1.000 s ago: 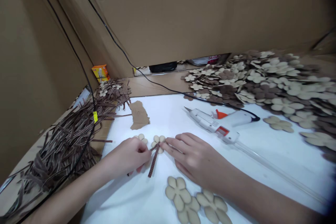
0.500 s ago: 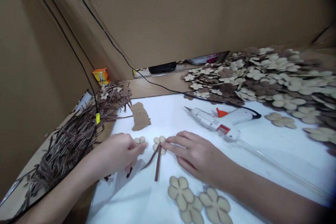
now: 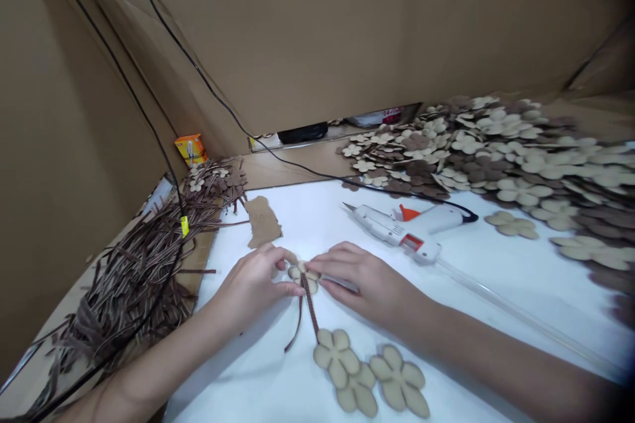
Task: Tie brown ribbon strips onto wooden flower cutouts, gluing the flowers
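Between parted left fingers [image 3: 292, 289] and right fingers [image 3: 330, 267], the latter's grip unclear, a beige petalled flower [image 3: 296, 273] with 2 brown ribbon tails [image 3: 310, 310] is touched.

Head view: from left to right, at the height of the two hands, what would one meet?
Brown ribbon pile, left hand, small beige flower, right hand, clear glue stick, blurred dark brown flower.

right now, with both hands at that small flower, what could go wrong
The small flower might shift if the left hand and right hand press unevenly. The dark strip reaches a larger flower, so it could be nudged there. The glue gun lies beyond the right hand; if hot, which I can't tell, a careless reach could burn.
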Demonstrator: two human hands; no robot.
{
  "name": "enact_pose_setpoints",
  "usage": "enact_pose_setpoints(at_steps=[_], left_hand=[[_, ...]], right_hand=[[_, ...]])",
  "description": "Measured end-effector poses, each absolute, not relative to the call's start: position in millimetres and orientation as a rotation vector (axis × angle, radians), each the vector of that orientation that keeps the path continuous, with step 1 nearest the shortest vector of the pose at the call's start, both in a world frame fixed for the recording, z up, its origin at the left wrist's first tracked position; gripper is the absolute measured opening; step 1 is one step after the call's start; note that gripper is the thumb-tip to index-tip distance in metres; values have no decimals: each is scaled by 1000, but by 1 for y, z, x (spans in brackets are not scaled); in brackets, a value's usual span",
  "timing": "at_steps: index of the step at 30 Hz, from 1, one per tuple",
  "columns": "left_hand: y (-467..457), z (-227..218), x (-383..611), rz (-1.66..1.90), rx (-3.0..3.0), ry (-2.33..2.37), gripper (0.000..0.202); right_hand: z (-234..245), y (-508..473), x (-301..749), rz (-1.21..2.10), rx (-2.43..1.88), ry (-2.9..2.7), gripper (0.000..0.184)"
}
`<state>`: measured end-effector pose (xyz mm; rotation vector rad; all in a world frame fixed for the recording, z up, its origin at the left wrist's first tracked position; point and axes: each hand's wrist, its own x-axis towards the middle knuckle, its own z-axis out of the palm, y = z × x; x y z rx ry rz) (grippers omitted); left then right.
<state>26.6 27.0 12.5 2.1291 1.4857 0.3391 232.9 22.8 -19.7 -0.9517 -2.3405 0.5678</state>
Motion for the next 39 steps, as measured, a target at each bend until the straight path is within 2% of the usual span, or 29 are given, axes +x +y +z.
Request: enact_pose_setpoints(at_steps=[5,8,15,20,25,27,29,39], left_hand=[[28,10,25,292,2158,1497,31],[27,8,26,309,2159,1449,25],[24,8,24,384,2117,1372,23],[17,9,22,501,1997,1346,17],[18,2,22,718,1568,1207,42],[20,0,23,747,1409,1112,36],[22,0,24,787,1314,1044,31],[15,15,23,793,1292,1057,40]], right_hand=[[-13,20,223,600,-1283,-2281,33],[-5,19,214,679,-1439,-2240,22],[6,17,200,923,-1495,-2026,13],[-3,17,200,1183,-1367,-1825,33],[1,22,202,1382,-1278,-1581,50],[9,22,201,1430,-1285,-1518,54],[17,20,199,1459,-1291,-1479,55],[31,8,193,1512,-1318,-1395,52]])
